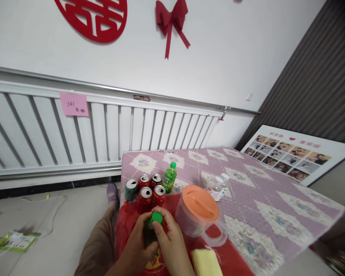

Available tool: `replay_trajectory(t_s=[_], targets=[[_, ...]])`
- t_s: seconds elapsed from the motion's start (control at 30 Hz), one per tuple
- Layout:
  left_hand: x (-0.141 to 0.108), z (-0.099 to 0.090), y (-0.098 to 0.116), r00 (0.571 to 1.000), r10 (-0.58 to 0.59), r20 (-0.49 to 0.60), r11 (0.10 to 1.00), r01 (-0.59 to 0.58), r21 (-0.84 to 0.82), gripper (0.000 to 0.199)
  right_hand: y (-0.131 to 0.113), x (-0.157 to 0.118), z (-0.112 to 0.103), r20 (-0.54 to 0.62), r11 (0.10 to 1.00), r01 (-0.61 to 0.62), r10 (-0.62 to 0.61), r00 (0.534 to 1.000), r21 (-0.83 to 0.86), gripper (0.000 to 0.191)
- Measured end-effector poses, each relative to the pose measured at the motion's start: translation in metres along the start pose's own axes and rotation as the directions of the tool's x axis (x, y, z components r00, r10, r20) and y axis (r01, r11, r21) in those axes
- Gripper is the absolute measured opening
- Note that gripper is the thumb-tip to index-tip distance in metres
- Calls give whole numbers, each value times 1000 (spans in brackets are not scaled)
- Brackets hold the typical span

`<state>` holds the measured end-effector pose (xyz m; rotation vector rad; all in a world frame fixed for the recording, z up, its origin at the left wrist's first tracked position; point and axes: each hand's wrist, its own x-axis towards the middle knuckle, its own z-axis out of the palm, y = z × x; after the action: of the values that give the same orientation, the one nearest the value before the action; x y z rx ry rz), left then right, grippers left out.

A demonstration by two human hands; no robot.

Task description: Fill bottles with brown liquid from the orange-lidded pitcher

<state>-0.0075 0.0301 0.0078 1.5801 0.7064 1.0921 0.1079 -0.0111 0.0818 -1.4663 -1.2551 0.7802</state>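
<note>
A green bottle with a green cap [156,217] stands between my two hands, over a red cloth [232,262]. My left hand [140,239] wraps round the bottle's body from the left. My right hand [171,237] closes round its upper part from the right, with the thumb beside the cap. Just beyond my hands are several opened red cans [145,196] and a teal can [130,188]. Behind them, another green bottle [170,179] is upright. To the right sits a clear pitcher with an orange lid [199,203]. A folded yellow cloth [206,263] lies nearer.
Clear bottles with white caps [217,187] are behind the pitcher on the patterned tablecloth [247,174]. A radiator [138,130] runs along the wall behind. A photo board [293,153] leans at the right. A cable [56,211] lies on the floor at left.
</note>
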Motion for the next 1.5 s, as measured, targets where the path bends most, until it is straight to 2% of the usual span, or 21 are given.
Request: replay_trajectory(t_s=[0.13,0.27,0.37,0.43,0.53,0.63,0.77,0.9,1.03,1.1,1.17,1.3,1.5], targets=[[1,0,3,1000,10,5,1000,-10,-1,56,-4,-1,6,-104,999,-11,6,995,-41,32],[-1,-1,3,1000,1,-26,998,1,55,55,-7,-7,9,-110,999,-24,27,994,29,34],[-2,-2,5,998,-29,-48,995,33,89,54,-2,-22,5,-153,995,-35,49,987,89,45],[-3,-4,6,997,-51,-60,991,57,117,55,7,-36,-2,-185,999,-5,14,983,48,42],[-4,-5,6,995,-62,-82,982,75,173,57,31,-57,-22,-213,983,74,-109,971,-165,26],[-3,-7,4,995,-65,-82,976,80,201,58,63,-76,-50,-290,936,42,-150,945,-350,18],[-3,-9,5,993,-78,-90,972,96,215,57,107,-95,-89,-425,863,-119,-119,897,-492,27],[-4,-11,8,989,-104,-101,958,127,257,57,132,-107,-117,-420,777,-185,-111,901,-601,36],[-6,-11,8,988,-111,-107,952,136,274,55,136,-110,-130,-464,759,-291,-16,886,-582,48],[-6,-11,8,987,-108,-117,947,138,292,54,135,-110,-133,-451,771,-340,77,889,-538,53],[-6,-12,8,986,-107,-127,941,141,309,54,135,-111,-134,-421,800,-360,150,895,-480,50],[-5,-11,11,983,-93,-157,931,142,336,55,137,-109,-131,-421,837,-375,196,886,-399,38],[-3,-10,17,984,-66,-167,939,118,324,56,134,-105,-127,-438,832,-440,275,856,-339,55]])
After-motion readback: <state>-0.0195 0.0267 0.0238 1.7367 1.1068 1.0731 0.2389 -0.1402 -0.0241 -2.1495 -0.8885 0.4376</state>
